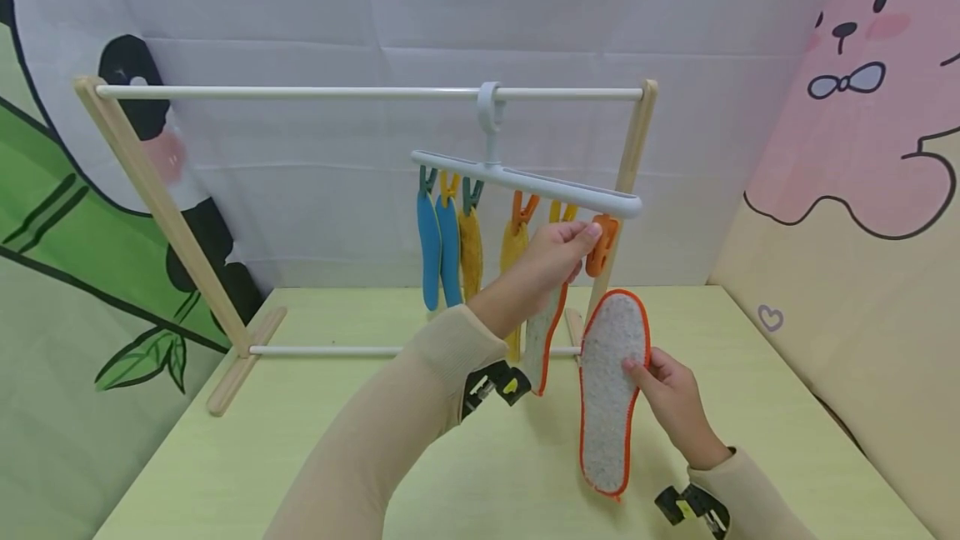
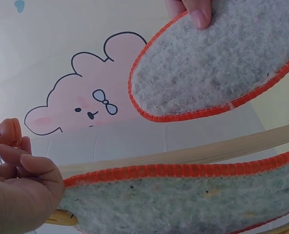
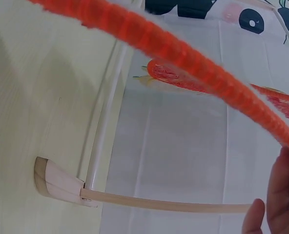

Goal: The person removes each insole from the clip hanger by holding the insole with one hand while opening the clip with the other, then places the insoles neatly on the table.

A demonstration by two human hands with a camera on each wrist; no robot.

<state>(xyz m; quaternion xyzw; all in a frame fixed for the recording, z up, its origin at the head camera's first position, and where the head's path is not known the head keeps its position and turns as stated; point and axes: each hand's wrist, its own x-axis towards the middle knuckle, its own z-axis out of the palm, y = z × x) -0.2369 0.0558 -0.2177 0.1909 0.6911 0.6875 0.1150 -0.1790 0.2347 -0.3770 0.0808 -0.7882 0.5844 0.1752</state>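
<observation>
My left hand point(image 1: 551, 261) pinches an orange clothespin point(image 1: 602, 248) at the right end of a pale blue clip hanger point(image 1: 536, 183). A grey felt insole point(image 1: 611, 407) with orange stitched edging is upright in my right hand point(image 1: 669, 398), thumb on its face, its top below the clothespin and apart from it. A similar insole point(image 2: 183, 197) hangs just behind my left wrist, from a yellow clothespin point(image 1: 562, 212). Further left on the hanger hang two blue insoles point(image 1: 429, 252) and yellow ones point(image 1: 471, 252). In the right wrist view, the held insole's edge point(image 3: 174, 51) crosses the picture.
The hanger hooks over the top white rail point(image 1: 300, 93) of a wooden-legged rack point(image 1: 168, 215). A lower rail point(image 1: 322, 351) runs near the pale table point(image 1: 337, 457). Behind is a grey-white cloth point(image 1: 315, 215); printed cartoon panels flank both sides.
</observation>
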